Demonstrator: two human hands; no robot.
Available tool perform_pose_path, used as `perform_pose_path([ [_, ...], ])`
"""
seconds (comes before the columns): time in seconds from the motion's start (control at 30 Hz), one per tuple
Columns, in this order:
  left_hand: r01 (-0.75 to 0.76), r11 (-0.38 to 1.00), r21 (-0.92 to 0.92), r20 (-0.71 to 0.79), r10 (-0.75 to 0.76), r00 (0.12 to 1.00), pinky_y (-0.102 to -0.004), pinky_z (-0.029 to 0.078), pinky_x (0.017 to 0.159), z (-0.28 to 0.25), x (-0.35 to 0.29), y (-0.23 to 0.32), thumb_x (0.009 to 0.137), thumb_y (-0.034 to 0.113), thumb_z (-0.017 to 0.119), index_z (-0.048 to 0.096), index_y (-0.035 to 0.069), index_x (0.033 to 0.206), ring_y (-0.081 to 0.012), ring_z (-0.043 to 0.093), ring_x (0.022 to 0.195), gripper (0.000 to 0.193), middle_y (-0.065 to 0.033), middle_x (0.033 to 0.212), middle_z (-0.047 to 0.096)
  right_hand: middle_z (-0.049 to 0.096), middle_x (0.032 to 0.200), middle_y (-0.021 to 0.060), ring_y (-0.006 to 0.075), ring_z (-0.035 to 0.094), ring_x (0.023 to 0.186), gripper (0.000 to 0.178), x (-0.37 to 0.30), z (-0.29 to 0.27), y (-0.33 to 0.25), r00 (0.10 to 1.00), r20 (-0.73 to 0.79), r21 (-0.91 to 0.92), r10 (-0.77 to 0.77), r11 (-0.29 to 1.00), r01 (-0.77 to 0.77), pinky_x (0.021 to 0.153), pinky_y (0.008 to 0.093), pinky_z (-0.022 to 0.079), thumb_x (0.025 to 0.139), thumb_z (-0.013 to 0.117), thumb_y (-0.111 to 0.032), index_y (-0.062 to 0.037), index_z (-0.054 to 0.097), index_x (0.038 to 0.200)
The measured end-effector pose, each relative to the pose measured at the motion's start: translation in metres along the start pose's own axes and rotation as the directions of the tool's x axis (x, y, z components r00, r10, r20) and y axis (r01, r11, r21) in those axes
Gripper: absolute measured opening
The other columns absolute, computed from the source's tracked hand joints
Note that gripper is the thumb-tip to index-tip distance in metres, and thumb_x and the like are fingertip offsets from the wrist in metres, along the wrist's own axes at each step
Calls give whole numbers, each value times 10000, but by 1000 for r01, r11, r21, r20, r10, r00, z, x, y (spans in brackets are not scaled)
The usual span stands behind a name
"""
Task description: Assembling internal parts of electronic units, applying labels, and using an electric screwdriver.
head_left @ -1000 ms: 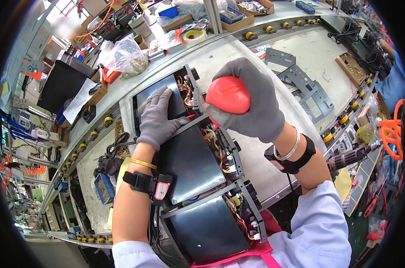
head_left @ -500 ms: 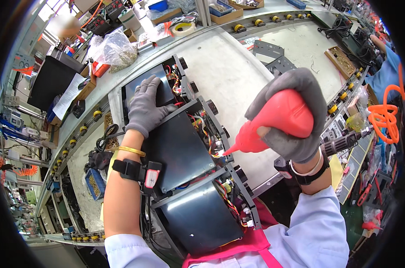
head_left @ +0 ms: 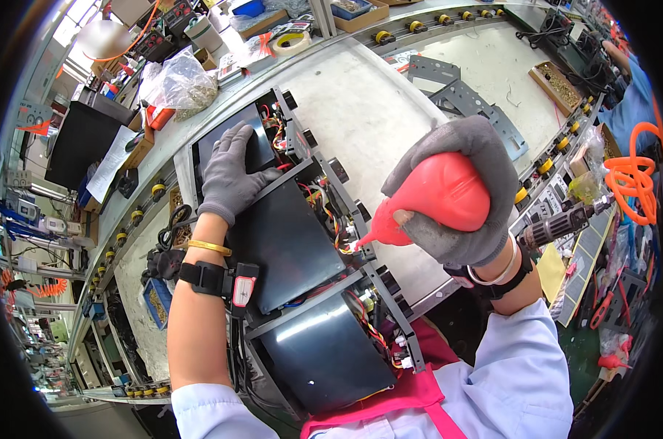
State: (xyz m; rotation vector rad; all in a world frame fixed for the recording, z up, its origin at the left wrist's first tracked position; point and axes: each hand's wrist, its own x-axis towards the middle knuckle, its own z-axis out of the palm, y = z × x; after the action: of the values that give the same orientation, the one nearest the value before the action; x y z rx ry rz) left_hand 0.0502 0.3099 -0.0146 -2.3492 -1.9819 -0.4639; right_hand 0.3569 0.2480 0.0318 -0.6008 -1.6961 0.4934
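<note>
Three black-framed electronic units stand in a row: a far one (head_left: 261, 148), a middle one (head_left: 287, 245) and a near one (head_left: 328, 351). Each has a dark flat panel, with coloured wires and white connectors along its right side. My gloved left hand (head_left: 232, 175) rests on the far unit with fingers stretched out, its thumb near the edge of the middle unit. In my gloved right hand (head_left: 501, 179) is a red squeeze bottle (head_left: 437, 194), tilted with its narrow nozzle pointing down-left at the middle unit's wires (head_left: 336, 223). The nozzle tip is close to a white connector; contact is unclear.
Dark perforated metal plates (head_left: 466, 95) lie beyond my right hand. A power screwdriver (head_left: 558, 223) and an orange coiled hose (head_left: 631, 179) are at the right. Yellow rollers (head_left: 383, 36) line the conveyor. Another person's blue sleeve (head_left: 635, 102) shows at far right.
The red bottle has shifted slightly left and down, its nozzle nearer the middle unit's connectors. My left hand stays on the far unit, and the whole view has moved a little.
</note>
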Motion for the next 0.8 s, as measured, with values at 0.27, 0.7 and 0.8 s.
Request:
perform_pose_path([
  [0.27,-44,999,25,-25,45,999,-384,377,1067,4,1,-10,628,457,823,474,32,1333,-307,438,1287,895,-135,1398,459,592,875,66,204,604,751,450,-8,3,3,998,-32,75,48,996,-45,677,299,493,574,845,-141,-54,602,943],
  [0.7,-122,992,-35,-29,121,992,-382,396,1057,1,0,-7,632,331,845,466,7,1322,-322,476,1255,851,-166,1360,490,633,1041,130,201,638,951,517,-35,-8,29,855,-311,541,415,817,-199,828,341,533,753,744,-123,-21,476,1183],
  [0.8,-159,987,-7,-28,159,987,-392,393,1058,2,0,-11,632,344,842,459,12,1333,-324,473,1259,865,-174,1357,490,638,1077,162,235,643,1003,526,-39,-11,38,938,-161,292,307,923,-252,845,344,532,788,718,-133,-8,456,1226],
])
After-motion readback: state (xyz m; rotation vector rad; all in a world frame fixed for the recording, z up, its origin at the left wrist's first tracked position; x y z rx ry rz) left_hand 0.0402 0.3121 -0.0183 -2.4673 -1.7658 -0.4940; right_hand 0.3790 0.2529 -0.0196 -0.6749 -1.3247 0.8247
